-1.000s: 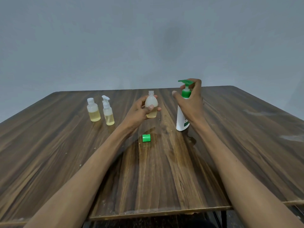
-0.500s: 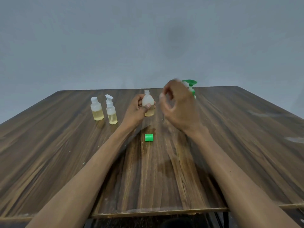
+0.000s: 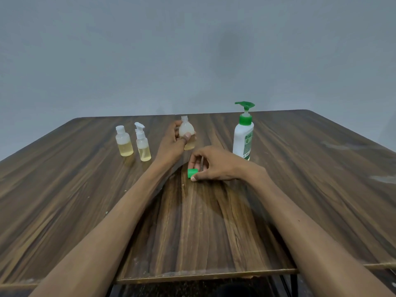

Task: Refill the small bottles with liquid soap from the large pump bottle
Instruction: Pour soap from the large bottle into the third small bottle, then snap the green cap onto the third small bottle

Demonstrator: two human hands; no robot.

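Observation:
My left hand (image 3: 171, 144) grips a small round uncapped bottle (image 3: 186, 130) holding a little yellow liquid, upright near the table's middle. My right hand (image 3: 214, 165) pinches the green cap (image 3: 191, 173) between thumb and fingers at the table surface, just in front of that bottle. The large white pump bottle (image 3: 243, 138) with its green pump head stands free to the right. Two more small bottles with yellow liquid stand to the left: a flip-cap bottle (image 3: 123, 142) and a spray-top bottle (image 3: 143, 145).
All of this sits on a dark wooden table (image 3: 64, 189) whose front edge runs near my forearms. A grey wall stands behind. Pale smears mark the table's right side (image 3: 342, 146).
My right hand left the pump bottle's head, swung left and down, and closed on the green cap. My left hand kept hold of the small round bottle.

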